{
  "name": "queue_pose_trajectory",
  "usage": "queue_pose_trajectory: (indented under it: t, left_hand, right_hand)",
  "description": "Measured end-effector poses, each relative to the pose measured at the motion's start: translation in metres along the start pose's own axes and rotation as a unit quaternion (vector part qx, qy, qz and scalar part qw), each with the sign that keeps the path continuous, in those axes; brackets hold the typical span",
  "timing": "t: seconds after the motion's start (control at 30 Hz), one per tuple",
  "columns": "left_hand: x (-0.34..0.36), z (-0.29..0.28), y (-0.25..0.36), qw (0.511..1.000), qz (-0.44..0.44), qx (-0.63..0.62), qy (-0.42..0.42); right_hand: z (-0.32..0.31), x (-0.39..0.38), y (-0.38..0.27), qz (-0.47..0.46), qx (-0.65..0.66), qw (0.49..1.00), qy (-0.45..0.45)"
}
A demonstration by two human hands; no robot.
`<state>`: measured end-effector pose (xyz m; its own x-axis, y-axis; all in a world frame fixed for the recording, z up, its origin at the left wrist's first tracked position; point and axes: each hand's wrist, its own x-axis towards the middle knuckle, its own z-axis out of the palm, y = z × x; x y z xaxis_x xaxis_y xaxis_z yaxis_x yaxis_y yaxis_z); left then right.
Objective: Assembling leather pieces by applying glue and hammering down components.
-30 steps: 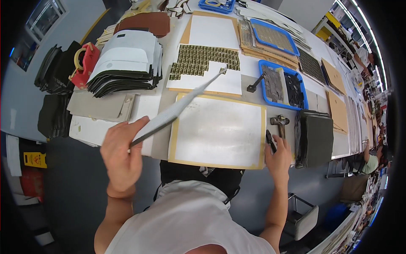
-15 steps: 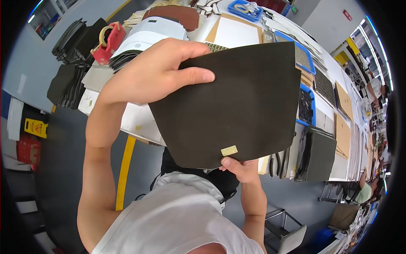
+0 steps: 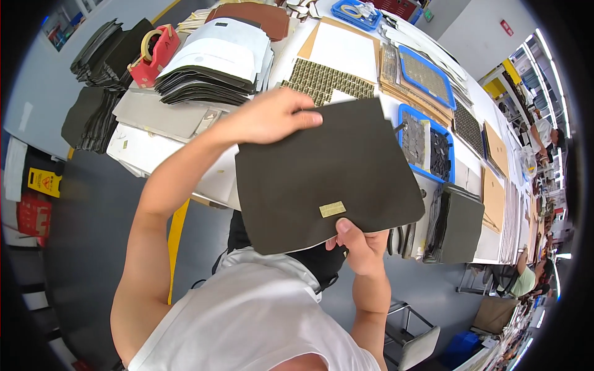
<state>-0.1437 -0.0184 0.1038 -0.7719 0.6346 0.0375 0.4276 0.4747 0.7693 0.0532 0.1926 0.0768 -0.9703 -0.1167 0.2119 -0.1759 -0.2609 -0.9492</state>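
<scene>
A dark olive-black flexible panel (image 3: 326,157), with pale edges along its bottom, is held up in front of me over the near edge of the worktable. My left hand (image 3: 272,119) grips its upper left edge, thumb lying on the dark face. My right hand (image 3: 362,247) pinches the bottom edge from the lower right, thumb just under a small yellowish rectangle (image 3: 331,209) on that face. Behind the panel, rows of small patterned pieces (image 3: 322,78) sit on white board. The middle of the near work surface is hidden by the panel.
Stacked sheets (image 3: 213,59) and a red tape dispenser (image 3: 146,73) are at left. Blue trays (image 3: 450,161) and a dark stack (image 3: 461,226) stand right. A chair (image 3: 417,343) is below. Co-workers (image 3: 541,133) work along the tables at far right.
A second ago my left hand held the panel edge-on and my right was at a dark tool. Since then both took the panel, turned face up; it has moved slightly lower and tilted.
</scene>
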Motion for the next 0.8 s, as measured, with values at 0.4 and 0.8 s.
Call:
queue_pose_trajectory:
  t: [0.4,0.8]
  left_hand:
    - [-0.01,0.061,-0.005,0.98,-0.049,-0.076,-0.178]
    - [-0.017,0.037,-0.024,0.986,-0.056,-0.108,-0.114]
  right_hand:
    - [0.014,0.004,-0.018,0.001,0.012,0.999,0.039]
    - [0.016,-0.008,-0.013,0.045,-0.063,0.995,0.067]
